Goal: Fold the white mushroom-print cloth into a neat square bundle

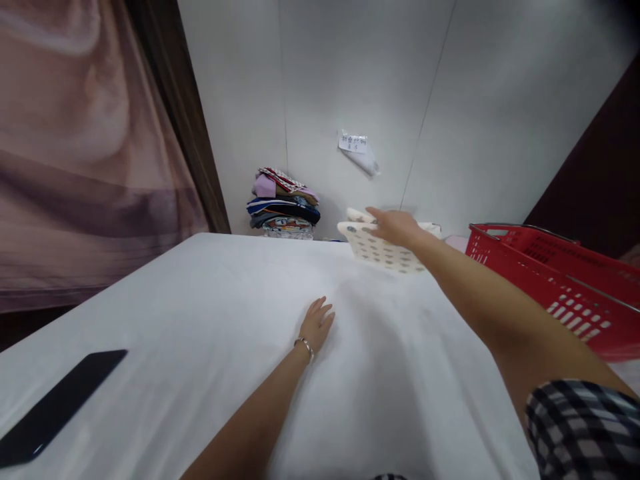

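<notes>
My right hand reaches to the far edge of the table and grips a folded cream cloth with small dark motifs. The thumb and fingers pinch its upper part, and the cloth hangs just over the white table. Down near the middle of the table, my left hand lies with its fingers stretched and a little apart, holding nothing. A thin bracelet circles the left wrist.
A stack of folded clothes stands beyond the far edge, against the wall. At the right is a red plastic basket with metal handles. A dark phone-like slab lies at the left. A labelled plastic bag hangs on the wall.
</notes>
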{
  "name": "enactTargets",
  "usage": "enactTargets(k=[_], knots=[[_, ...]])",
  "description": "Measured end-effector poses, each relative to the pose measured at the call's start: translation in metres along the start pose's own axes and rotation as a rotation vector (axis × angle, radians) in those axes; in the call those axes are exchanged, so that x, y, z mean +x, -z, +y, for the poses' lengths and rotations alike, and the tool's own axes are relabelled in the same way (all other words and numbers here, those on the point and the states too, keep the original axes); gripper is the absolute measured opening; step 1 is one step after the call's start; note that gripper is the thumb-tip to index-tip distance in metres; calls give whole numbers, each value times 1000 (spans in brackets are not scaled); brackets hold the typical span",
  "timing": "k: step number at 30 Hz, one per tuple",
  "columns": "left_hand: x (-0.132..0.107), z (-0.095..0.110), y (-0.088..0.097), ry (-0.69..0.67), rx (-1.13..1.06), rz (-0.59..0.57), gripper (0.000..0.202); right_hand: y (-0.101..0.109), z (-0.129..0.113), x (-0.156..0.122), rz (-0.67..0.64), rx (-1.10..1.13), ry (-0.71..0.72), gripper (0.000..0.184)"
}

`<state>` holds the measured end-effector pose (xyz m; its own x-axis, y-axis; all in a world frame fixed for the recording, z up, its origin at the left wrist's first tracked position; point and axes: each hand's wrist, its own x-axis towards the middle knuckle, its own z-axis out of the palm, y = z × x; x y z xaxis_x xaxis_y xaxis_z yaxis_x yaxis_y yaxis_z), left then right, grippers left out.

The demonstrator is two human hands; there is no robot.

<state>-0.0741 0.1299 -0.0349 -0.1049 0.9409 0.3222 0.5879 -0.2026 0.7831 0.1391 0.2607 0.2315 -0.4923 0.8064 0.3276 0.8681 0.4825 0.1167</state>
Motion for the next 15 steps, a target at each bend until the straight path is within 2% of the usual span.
enactTargets(k=[1,3,8,10,12,15], knots=[[1,2,2,45,-58,10,29,-2,-12,-11,10,-68,49,59],[1,5,9,139,-191,29,25,-24,-33,-46,24,-143,148,52],[-11,4,30,392,-437,46,29,-125,-73,-167,-22,-66,357,57],[-18,3,34,446,-467,38,32,-152,-82,-204,-25,-4,364,58],[-23,4,34,432,-455,33,33,-162,-87,-222,-26,59,331,62],[-27,10,29,385,-375,26,36,-156,-90,-224,-26,106,304,60]])
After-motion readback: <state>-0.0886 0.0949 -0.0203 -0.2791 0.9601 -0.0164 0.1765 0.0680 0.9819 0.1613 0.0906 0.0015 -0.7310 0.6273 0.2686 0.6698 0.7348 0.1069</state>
